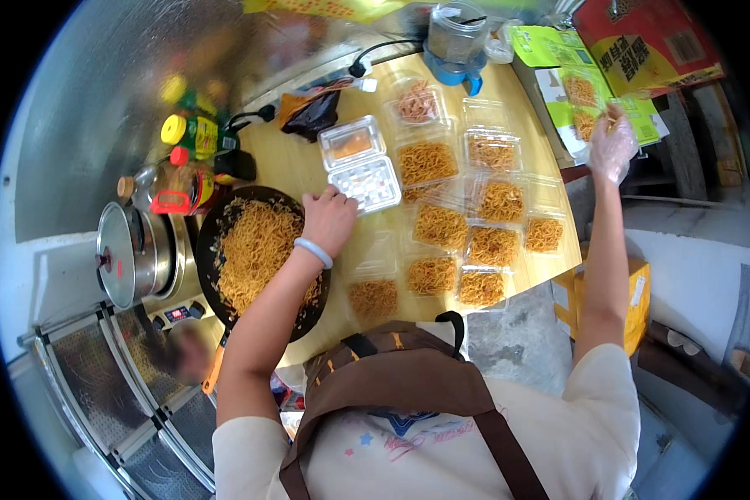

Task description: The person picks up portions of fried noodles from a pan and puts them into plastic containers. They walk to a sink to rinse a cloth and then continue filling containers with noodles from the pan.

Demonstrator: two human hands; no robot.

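My left hand [330, 220], bare with a bracelet at the wrist, rests its fingers at the near left corner of a clear plastic clamshell box [365, 185]. A black wok of noodles [253, 256] lies just left of that hand, partly hidden by the forearm. My right hand [614, 147], in a thin clear plastic glove, is over a green carton [647, 119] at the right, by small boxes of noodles [580, 92]. Its fingers are bent together; whether they hold something is not clear. Several clear boxes filled with noodles [427, 161] stand in the middle of the wooden table.
A blue-based clear jar [455, 47] and a dark bag [315, 115] stand at the back. Yellow-capped bottles [190, 134], a lidded steel pot [137, 250] and an induction cooker's panel [178, 314] are at the left. The wok's orange handle [212, 369] sticks out towards me. A red carton [653, 44] is far right.
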